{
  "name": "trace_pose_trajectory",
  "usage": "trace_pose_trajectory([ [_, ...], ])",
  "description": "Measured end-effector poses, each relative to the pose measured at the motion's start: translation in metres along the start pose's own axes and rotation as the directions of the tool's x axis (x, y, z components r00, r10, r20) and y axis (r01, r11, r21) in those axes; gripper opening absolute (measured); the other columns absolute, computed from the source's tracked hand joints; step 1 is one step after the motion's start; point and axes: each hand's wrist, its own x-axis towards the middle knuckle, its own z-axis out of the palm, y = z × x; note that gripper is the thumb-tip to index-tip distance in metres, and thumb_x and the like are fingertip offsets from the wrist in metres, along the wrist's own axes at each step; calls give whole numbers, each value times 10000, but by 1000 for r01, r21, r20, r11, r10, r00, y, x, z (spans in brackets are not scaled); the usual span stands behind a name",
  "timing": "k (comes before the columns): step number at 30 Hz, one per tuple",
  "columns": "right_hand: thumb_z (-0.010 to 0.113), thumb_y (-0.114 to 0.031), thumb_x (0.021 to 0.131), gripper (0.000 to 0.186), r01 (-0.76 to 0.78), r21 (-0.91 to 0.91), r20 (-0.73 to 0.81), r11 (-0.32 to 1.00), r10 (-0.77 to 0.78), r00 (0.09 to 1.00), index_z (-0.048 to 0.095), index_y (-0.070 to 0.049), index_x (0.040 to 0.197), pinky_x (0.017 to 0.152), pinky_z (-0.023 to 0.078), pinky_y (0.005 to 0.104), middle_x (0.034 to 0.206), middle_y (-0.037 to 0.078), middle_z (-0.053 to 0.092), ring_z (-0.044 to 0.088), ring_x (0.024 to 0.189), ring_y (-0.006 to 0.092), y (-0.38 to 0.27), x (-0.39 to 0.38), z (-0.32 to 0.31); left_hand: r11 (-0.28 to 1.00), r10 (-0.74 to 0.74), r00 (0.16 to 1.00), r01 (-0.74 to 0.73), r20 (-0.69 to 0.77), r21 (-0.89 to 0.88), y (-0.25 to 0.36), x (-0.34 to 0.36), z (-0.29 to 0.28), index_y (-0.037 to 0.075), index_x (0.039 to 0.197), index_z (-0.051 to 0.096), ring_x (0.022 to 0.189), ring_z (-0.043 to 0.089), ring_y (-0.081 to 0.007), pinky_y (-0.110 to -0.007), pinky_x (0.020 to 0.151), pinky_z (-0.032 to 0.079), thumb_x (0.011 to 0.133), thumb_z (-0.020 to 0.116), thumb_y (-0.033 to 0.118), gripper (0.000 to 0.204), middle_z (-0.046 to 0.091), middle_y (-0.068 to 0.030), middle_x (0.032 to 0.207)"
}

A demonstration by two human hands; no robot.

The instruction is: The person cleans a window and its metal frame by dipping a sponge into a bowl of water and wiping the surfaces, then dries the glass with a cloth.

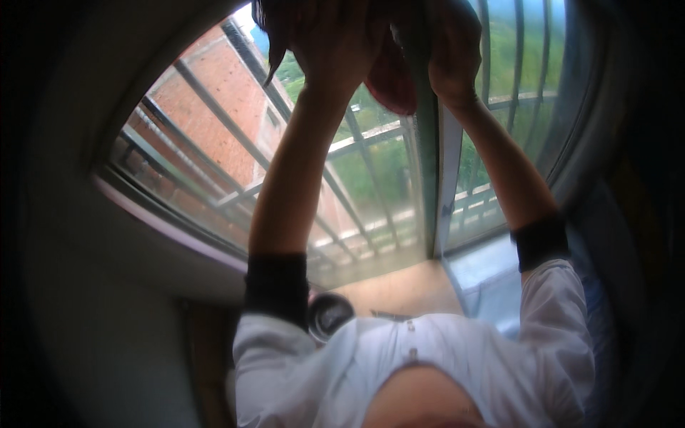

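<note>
Both my arms reach up in front of a barred window. My left hand point(335, 53) is high at the top edge, in deep shadow, closed on a dark, limp cloth point(275, 46) whose pointed end droops on its left. A reddish, rounded, limp piece point(392, 82) hangs between my hands; whether it belongs to the same cloth I cannot tell. My right hand point(455, 64) is up beside the window's upright frame, its fingers curled. What it grips is lost in the dark, and the top edge cuts off part of both hands.
Metal bars point(221, 114) cross outside the window glass, with a brick wall and greenery beyond. A dividing frame post point(444, 178) stands between the panes. Below lie a tan ledge point(407, 285), a dark round container point(330, 314) and a pale blue surface point(492, 278) at right.
</note>
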Motion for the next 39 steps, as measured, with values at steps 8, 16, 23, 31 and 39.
trace_pose_trajectory([
  [8,391,-116,990,375,253,177,-167,951,-224,960,503,3,1327,1096,318,428,1357,161,520,435,1299,346,15,-9,4,962,-50,964,116,261,-245,77,-99,-22,-5,1306,463,1053,502,-367,-545,967,273,795,655,350,652,529,-186,1151],
  [16,442,-192,991,364,167,68,-123,984,-157,980,557,-22,1291,1088,320,425,1341,150,543,451,1286,346,11,-12,7,877,116,447,373,887,-303,145,-236,-89,113,1173,539,954,531,-229,-389,862,373,774,578,418,504,579,-93,1046],
  [23,438,-120,988,315,190,113,-148,975,-172,974,570,-18,1256,1081,325,433,1304,173,560,479,1250,345,10,-8,7,683,-280,816,540,506,-493,80,-141,-37,33,1331,474,1063,491,-365,-453,990,349,837,593,376,613,535,-198,1163],
  [31,477,-207,985,378,-36,306,90,951,9,996,525,-18,1309,1115,270,412,1368,180,485,394,1312,330,5,-7,-6,942,-167,968,212,185,-261,144,-146,-23,37,1275,503,1041,522,-420,-503,884,362,857,578,346,525,557,-213,1185],
  [39,275,-451,1020,613,88,87,292,992,-110,950,309,-38,1472,1170,124,434,1539,165,268,232,1429,309,2,-5,-11,827,112,782,269,614,-494,173,-309,-76,10,1288,491,1092,533,-395,-415,932,383,874,564,319,522,594,-167,1160],
])
